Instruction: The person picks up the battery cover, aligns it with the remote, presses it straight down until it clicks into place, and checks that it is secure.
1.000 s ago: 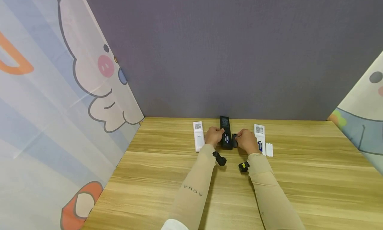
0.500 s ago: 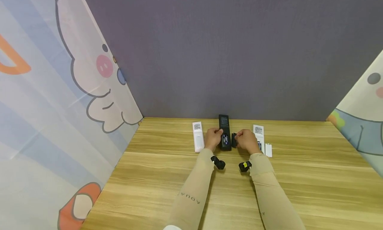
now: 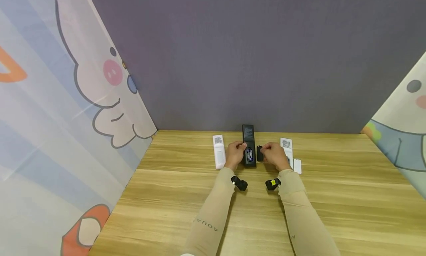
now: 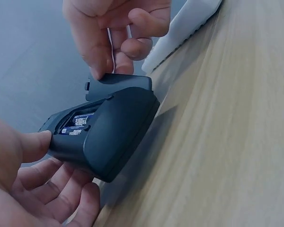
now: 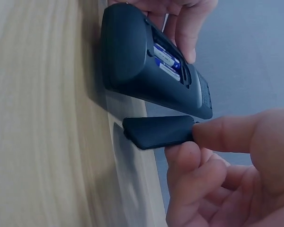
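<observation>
A black remote control (image 3: 249, 137) lies back side up, its battery compartment uncovered. Two blue-and-white batteries (image 5: 166, 61) sit side by side in that compartment. My left hand (image 3: 235, 154) grips the remote by its left side, thumb on the back face and fingers around the edge, as the left wrist view shows. Just to the right, my right hand (image 3: 274, 154) pinches the black battery cover (image 5: 158, 131) by one end between thumb and fingers. The cover is held beside the remote, apart from it in the right wrist view.
A white remote (image 3: 219, 152) with its cover on lies to the left. Another white remote (image 3: 287, 145), partly hidden by my right hand, shows its open compartment; a white battery cover (image 3: 297, 166) lies beside it. The grey wall (image 3: 253, 63) rises behind the wooden table (image 3: 259, 219).
The black remote, the cover and both hands have shifted slightly leftward in the head view, along with the whole scene. Both grips look the same.
</observation>
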### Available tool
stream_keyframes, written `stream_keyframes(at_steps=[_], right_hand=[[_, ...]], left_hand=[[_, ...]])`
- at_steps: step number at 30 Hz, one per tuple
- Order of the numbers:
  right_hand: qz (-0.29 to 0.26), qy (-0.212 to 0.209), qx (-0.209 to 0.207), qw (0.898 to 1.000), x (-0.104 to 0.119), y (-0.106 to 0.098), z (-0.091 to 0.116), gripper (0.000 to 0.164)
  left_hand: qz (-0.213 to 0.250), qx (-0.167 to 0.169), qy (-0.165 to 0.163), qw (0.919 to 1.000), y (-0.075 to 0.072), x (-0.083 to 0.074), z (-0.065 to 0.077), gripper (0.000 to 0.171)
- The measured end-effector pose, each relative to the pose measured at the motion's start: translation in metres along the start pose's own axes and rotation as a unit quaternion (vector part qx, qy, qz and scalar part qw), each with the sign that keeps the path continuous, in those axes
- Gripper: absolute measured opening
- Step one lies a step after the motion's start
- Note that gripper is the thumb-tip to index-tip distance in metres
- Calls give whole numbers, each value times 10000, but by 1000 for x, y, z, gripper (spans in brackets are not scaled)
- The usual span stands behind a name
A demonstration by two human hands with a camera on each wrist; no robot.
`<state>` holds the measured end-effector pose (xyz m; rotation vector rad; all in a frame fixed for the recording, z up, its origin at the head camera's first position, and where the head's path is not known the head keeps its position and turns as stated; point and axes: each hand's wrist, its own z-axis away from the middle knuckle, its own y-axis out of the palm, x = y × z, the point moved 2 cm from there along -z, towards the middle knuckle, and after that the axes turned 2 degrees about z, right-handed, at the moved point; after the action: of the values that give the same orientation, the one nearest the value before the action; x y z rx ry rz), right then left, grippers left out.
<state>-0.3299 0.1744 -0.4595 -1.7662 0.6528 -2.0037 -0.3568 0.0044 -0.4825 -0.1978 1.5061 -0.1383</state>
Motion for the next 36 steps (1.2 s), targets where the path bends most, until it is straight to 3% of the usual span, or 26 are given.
stream_keyframes(at_steps=[11,20,26,36], right_hand=[[-589,-201,-4,9981,1,-10,1,24],[-1055,-543,-415,9921,0,-16,1,21],[-1537,-565,-290,9861,-1,-14,0,23],[-1680,-602,-126,9839,-2,-12,1,23]], left_hand=[[213,133,-8,9997,0,-2,4,36],[443,164,-6,9989,-2,-7,8,33],[486,169,72,9986,-3,-6,8,32],[683,302,-45,9972,-8,-5,9,34]])
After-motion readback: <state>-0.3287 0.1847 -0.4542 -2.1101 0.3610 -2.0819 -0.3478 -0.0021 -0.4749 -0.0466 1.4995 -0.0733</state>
